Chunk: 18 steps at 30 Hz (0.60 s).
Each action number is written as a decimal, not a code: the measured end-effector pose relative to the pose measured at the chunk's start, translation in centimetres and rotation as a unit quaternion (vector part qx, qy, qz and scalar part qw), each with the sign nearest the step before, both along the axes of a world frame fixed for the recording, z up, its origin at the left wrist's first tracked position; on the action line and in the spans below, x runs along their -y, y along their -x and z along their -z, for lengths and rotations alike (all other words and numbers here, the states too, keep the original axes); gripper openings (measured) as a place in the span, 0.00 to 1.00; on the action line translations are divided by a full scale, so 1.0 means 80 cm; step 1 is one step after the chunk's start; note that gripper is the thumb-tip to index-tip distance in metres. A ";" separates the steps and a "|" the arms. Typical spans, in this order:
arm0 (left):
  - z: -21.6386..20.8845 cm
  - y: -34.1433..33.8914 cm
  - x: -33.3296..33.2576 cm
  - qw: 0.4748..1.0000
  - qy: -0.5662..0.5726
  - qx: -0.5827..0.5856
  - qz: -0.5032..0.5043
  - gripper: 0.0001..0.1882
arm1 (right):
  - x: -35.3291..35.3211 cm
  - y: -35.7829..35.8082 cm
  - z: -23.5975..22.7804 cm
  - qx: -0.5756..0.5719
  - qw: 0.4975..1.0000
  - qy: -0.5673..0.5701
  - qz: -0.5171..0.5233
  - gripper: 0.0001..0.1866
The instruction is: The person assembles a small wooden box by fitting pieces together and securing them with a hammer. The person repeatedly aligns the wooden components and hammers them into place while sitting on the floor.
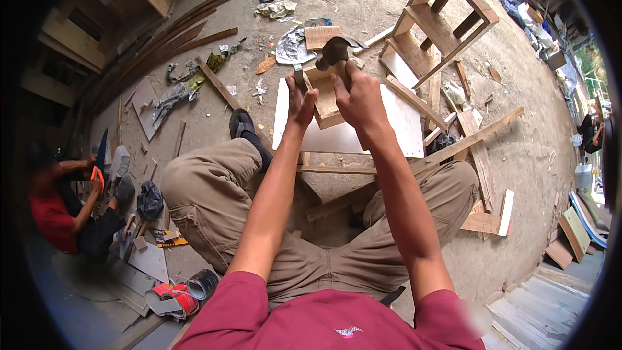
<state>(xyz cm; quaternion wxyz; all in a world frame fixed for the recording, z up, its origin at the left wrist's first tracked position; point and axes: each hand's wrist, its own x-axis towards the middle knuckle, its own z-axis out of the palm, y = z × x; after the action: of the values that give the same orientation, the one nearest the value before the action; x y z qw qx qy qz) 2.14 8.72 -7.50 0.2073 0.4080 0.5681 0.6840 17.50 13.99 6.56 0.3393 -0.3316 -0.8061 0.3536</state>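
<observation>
My right hand [359, 98] is closed round the handle of a claw hammer [335, 48], whose dark metal head is raised above a small wooden box [330, 116]. The box looks like a little drawer, with pale wood walls. At its left side is my left hand [301, 102], fingers closed against the wall; a narrow grey-green strip [298, 72] shows by its fingertips, too small to name. Beneath the box lies a white board [398, 126] in front of my crossed legs.
A wooden frame with shelves [447, 19] stands at the far right. Loose planks [479, 131] lie beside my right knee. On the left a person in red [58, 214] holds an orange-handled saw [97, 178]. Red cans [172, 299] lie near my left elbow; wood scraps and crumpled wrappers litter the floor.
</observation>
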 end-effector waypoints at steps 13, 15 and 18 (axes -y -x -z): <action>0.004 -0.002 -0.006 1.000 0.002 -0.019 -0.007 0.33 | 0.014 0.008 0.009 0.047 0.997 0.047 0.032 0.17; 0.002 0.006 0.001 0.998 0.016 -0.054 -0.013 0.32 | 0.015 0.007 0.023 0.069 0.997 0.036 0.011 0.16; 0.005 0.002 0.003 1.000 -0.006 -0.002 -0.010 0.31 | 0.000 -0.001 0.010 0.038 0.996 0.086 0.000 0.15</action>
<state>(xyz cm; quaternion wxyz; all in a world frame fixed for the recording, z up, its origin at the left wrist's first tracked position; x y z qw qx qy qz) 1.98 8.44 -7.88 0.1971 0.4050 0.5685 0.6884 17.60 13.95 5.78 0.2782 -0.3733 -0.7849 0.4089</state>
